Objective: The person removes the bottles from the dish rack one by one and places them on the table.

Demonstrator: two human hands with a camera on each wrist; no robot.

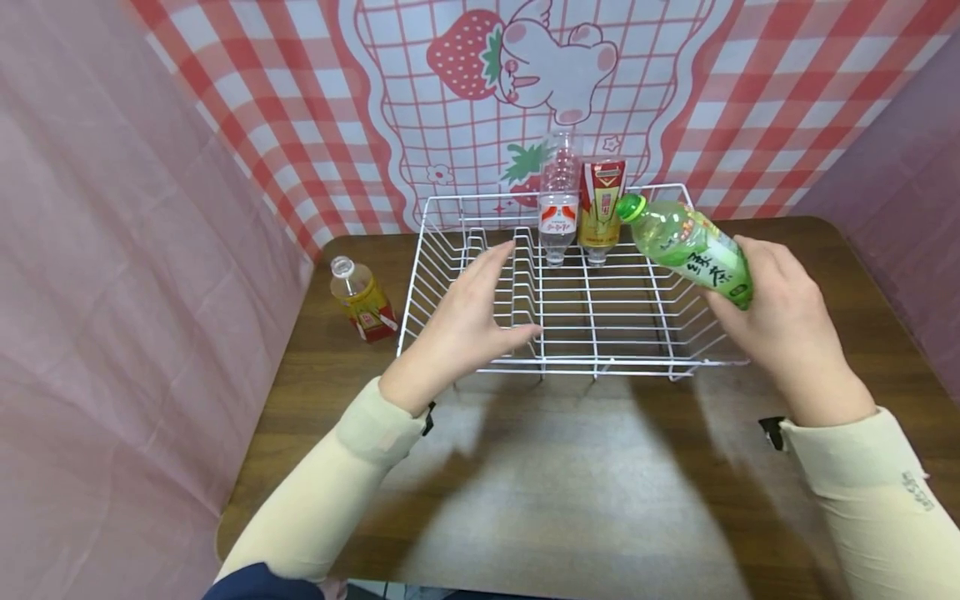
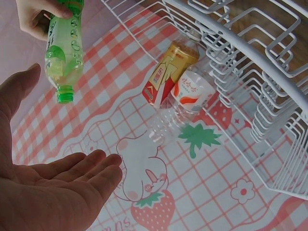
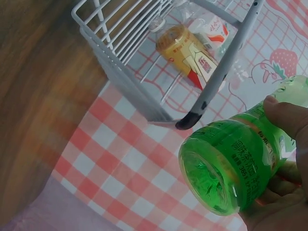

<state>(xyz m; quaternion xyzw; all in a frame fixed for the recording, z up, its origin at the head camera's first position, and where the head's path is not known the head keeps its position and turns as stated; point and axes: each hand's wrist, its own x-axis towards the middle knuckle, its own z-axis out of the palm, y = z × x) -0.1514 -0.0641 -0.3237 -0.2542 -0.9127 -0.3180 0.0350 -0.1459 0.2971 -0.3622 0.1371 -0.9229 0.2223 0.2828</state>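
A red-and-white checked cloth (image 1: 742, 142) hangs behind the brown tabletop (image 1: 300, 417), where I see a white wire rack (image 1: 645, 362). From the head camera, the right hand (image 1: 791, 312) grips the green bottle (image 1: 697, 250) near its base, over the rack's right side, its green cap (image 1: 631, 207) tilted toward the middle. The left hand (image 1: 465, 321) is well apart from it, above the rack, holding nothing, thumb and fingers spread. A clear bottle (image 1: 558, 212) and a yellow-red bottle (image 1: 600, 208) stand neck-down in the rack. Only my head view gives me the uncapped bottle (image 1: 365, 304) left of it; only the right wrist shows the green bottle's underside and a dark patch (image 3: 189, 120) on the rack's rim.
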